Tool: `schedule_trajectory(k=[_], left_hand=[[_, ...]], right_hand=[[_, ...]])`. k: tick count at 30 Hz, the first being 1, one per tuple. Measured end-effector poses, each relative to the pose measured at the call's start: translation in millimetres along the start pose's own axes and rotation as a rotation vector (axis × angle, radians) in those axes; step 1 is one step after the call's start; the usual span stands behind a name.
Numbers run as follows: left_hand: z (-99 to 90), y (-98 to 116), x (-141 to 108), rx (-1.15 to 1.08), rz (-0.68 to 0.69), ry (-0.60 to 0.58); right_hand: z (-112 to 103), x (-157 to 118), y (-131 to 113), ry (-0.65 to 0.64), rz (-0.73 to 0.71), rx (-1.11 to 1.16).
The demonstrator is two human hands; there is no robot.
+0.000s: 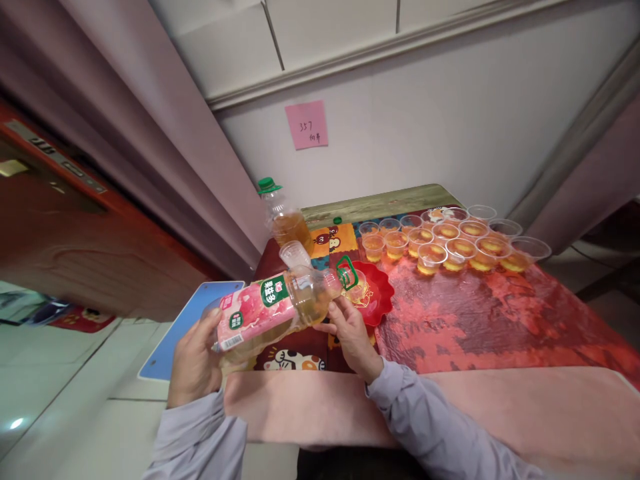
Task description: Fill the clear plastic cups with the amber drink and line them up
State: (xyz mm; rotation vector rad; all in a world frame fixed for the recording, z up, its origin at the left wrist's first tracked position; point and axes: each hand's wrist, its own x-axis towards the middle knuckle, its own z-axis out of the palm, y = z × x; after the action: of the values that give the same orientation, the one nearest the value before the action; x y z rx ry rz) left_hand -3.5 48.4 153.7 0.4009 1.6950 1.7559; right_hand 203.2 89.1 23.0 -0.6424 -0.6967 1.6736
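A juice bottle (pixel 270 310) with a pink and green label lies tilted, almost level, across the space before me, its neck pointing right. My left hand (pixel 195 357) is wrapped around its base end. At the neck, the fingers of my right hand (pixel 353 337) close against the bottle's underside. A green carry ring (pixel 347 273) hangs at the neck; pale yellow liquid shows inside the bottle. Beneath the neck lies a red scalloped tray (pixel 383 293), partly hidden by the bottle. Just behind the bottle are clear plastic cups (pixel 295 255), their lower part covered.
Several clear cups (pixel 433 259) of yellow drink stand in rows at the table's back right. A second bottle (pixel 290 227) with a green cap stands at the back left. A loose green cap (pixel 337 220) lies nearby. A blue panel (pixel 185 333) is left of the table.
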Motion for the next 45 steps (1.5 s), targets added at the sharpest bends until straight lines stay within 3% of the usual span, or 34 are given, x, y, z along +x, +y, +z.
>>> schedule_trajectory(k=[12, 45], left_hand=[[-2.7, -3, 4, 0.011, 0.052, 0.003], [4.8, 4, -7, 0.034, 0.025, 0.019]], right_hand=[[-2, 1, 2, -0.002, 0.009, 0.009], [-3, 3, 1, -0.005, -0.003, 0.007]])
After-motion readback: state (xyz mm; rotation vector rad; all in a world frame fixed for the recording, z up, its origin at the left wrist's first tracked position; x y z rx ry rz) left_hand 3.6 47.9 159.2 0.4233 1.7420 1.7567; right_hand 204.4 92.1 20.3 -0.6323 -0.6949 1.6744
